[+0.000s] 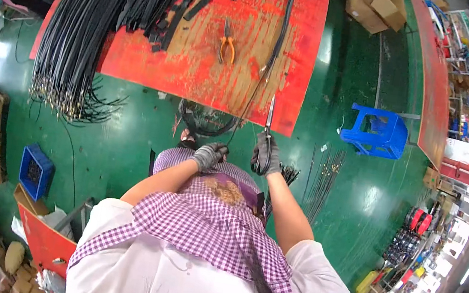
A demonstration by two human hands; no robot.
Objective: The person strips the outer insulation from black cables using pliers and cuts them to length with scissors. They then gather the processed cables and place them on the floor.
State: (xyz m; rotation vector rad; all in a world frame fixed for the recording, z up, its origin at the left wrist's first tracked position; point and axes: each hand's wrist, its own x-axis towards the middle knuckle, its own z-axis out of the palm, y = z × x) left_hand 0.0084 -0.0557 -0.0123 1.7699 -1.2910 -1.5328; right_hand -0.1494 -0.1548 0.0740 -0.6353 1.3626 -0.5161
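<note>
Scissors (268, 128) upright in right grip (266, 154)

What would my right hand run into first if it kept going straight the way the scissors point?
Probably the near edge of the red worktable: the right hand aims its scissors at it, beside the thin black cable. Depth is unclear.

Gloved right hand (266, 154) on scissors (268, 128)

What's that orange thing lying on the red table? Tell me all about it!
It is a pair of pliers with orange handles and dark metal jaws. It lies flat on the worn red table, handles spread a little and pointing toward the person, jaws pointing away. Nobody touches it; both gloved hands are lower down. A long black cable runs past on its right.
</note>
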